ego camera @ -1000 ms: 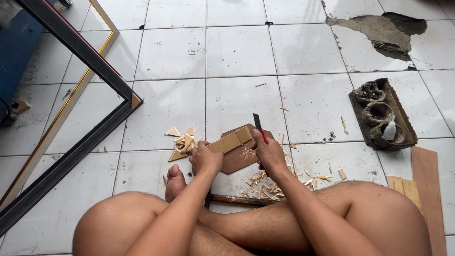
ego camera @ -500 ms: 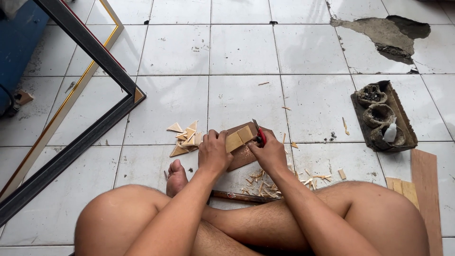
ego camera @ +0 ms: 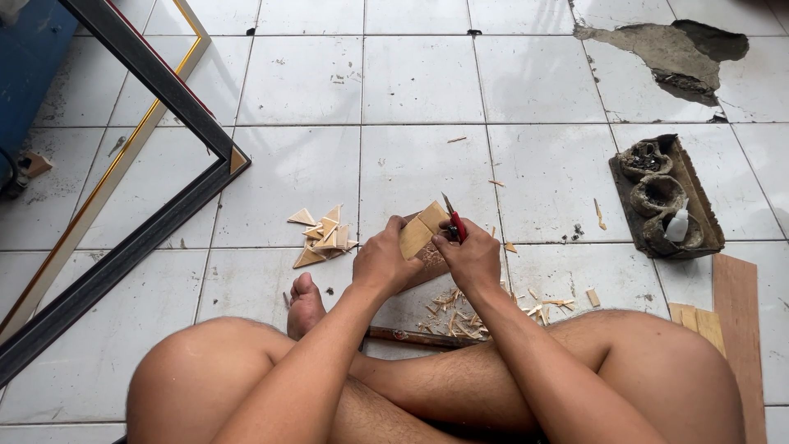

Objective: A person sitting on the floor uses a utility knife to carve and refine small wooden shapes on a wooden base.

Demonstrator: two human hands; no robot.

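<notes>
I sit cross-legged on a white tiled floor. My left hand [ego camera: 382, 261] grips a small pale wooden piece [ego camera: 417, 231], held tilted over a darker brown board [ego camera: 431, 259]. My right hand [ego camera: 474, 257] is closed on a red-handled knife [ego camera: 454, 222]; its blade points up beside the wooden piece's right edge. Both hands touch each other just above the floor, in front of my legs. A pile of triangular wood offcuts [ego camera: 321, 237] lies left of my left hand. Wood shavings [ego camera: 460, 302] are scattered below my right hand.
A dark picture frame with gold trim [ego camera: 148, 173] lies at the left. A brown tray with lumps and a small white bottle [ego camera: 666, 197] sits at the right. Wooden boards [ego camera: 737, 304] lie at the far right. A broken tile patch [ego camera: 657, 49] shows at top right.
The wooden piece has turned more upright in my left hand, and the knife has come down against its edge. My hands have shifted slightly right.
</notes>
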